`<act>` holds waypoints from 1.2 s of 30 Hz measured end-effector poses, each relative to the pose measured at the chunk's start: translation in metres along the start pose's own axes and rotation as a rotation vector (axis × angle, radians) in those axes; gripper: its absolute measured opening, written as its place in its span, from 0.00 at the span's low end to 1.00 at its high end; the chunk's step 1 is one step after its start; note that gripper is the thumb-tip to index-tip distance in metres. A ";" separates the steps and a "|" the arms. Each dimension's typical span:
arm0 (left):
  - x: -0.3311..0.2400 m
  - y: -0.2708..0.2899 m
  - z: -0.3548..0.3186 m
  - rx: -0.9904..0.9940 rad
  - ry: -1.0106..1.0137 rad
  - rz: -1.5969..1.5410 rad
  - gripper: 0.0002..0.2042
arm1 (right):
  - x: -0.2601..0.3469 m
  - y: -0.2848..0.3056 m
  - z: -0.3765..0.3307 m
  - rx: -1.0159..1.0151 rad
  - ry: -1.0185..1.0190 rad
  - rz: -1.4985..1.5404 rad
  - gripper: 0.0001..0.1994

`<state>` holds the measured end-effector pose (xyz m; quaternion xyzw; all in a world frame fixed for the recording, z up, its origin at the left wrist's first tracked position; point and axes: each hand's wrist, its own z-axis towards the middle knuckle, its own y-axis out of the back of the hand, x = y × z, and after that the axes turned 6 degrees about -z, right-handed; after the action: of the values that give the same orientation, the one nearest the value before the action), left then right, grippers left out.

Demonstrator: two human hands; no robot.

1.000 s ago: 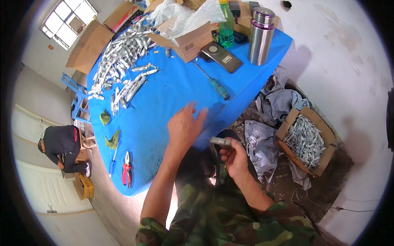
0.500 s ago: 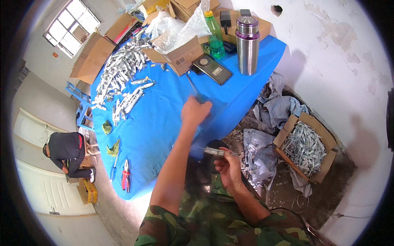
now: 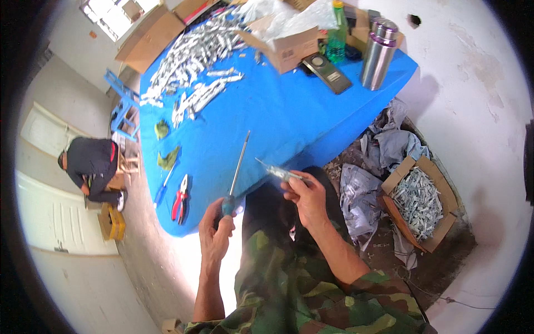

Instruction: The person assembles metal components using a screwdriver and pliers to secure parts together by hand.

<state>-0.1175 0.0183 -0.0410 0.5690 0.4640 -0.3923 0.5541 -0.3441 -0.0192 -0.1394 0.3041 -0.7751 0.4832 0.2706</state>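
my left hand [image 3: 216, 234] is curled closed round the handle of a screwdriver [image 3: 228, 205], shaft up, tip touching nothing; my right hand [image 3: 308, 200] is closed in a pinch on one silvery piece [image 3: 280, 173], out past the near edge of the blue worktop [image 3: 267, 106], thin end pointing left, apart from the screwdriver. to do this well, i'd say: pinch firm at the back end, fingertips off the thin end and out of the blade's line, both wrists steady, light pressure only, since the piece looks slight; fine detail is too blurred for me to tell. counts: screwdrivers two, one in my hand and one blue-handled [image 3: 161, 193] on the worktop; red-handled pliers [image 3: 180, 199], one; green scraps [image 3: 162, 129], two; dark phone-like device [image 3: 328, 72], one; steel flask [image 3: 379, 58], one; green bottle [image 3: 337, 42], one; open carton with clear wrap [image 3: 293, 51], one; silvery pieces on the worktop, one big heap [image 3: 194, 50] plus a smaller bunch [image 3: 203, 99], too many to count; floor carton of silvery strips [image 3: 420, 203], one, strips uncountable; other person bent over [image 3: 92, 161], one.
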 end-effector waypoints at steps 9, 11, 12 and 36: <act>0.033 0.043 -0.076 -0.037 0.055 0.031 0.20 | -0.020 -0.049 0.001 0.014 0.006 -0.193 0.12; 0.041 0.048 -0.080 -0.043 0.048 0.011 0.20 | -0.023 -0.053 0.004 0.011 0.010 -0.221 0.13; 0.043 0.049 -0.079 -0.049 0.042 0.013 0.20 | -0.025 -0.054 0.005 0.011 0.013 -0.234 0.13; 0.013 0.061 -0.047 0.009 -0.142 0.574 0.21 | -0.022 -0.056 0.016 0.117 0.024 -0.631 0.11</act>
<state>-0.0588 0.0688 -0.0342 0.6505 0.2424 -0.2607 0.6709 -0.2901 -0.0487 -0.1284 0.5386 -0.6102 0.4230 0.3983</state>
